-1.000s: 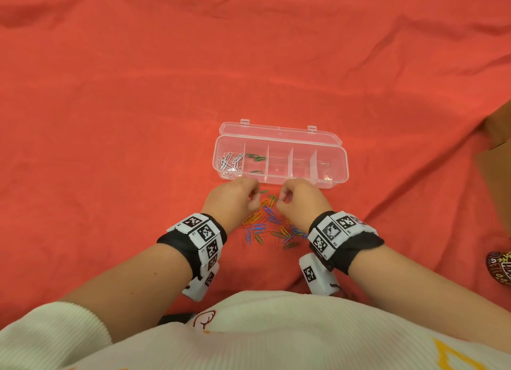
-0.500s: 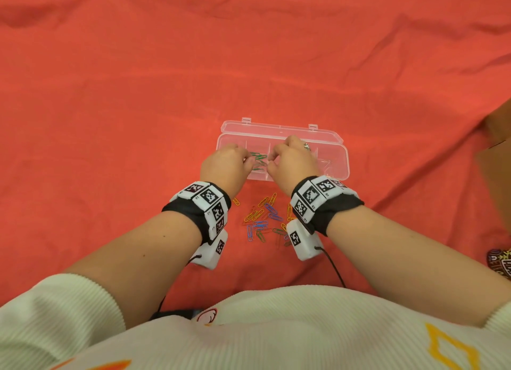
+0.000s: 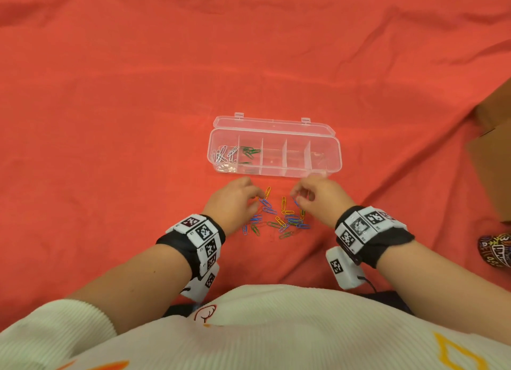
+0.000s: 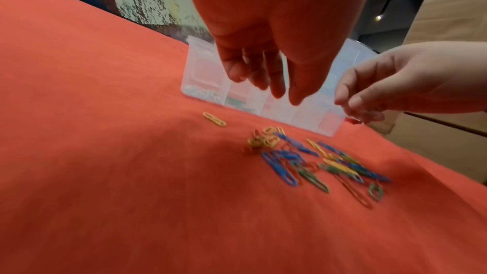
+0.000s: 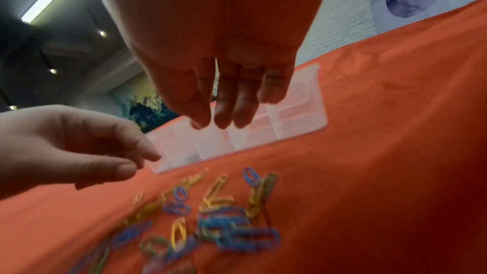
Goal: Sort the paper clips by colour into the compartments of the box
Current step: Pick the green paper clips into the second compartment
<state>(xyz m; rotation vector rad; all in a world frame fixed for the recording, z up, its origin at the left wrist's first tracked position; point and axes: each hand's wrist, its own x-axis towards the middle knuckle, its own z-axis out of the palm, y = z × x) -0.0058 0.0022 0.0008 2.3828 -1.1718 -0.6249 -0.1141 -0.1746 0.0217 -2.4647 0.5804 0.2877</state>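
A clear plastic box (image 3: 276, 173) with its lid open lies on the red cloth. Its leftmost compartment holds several white paper clips (image 3: 225, 155), the second holds green clips (image 3: 250, 152), and the other compartments look bare. A loose pile of blue, yellow and green clips (image 3: 279, 217) lies just in front of the box. My left hand (image 3: 255, 200) hovers over the pile's left edge, fingers relaxed and pointing down (image 4: 279, 91), holding nothing. My right hand (image 3: 297, 198) hovers over the pile's right edge, fingers hanging straight (image 5: 218, 120), also holding nothing.
The red cloth (image 3: 138, 93) covers the whole surface, with folds at the back. A brown cardboard box (image 3: 492, 153) stands at the right edge, and a small patterned object (image 3: 496, 249) lies below it.
Both hands went from the pile to the box's second compartment and have now come back to the pile with nothing in them.
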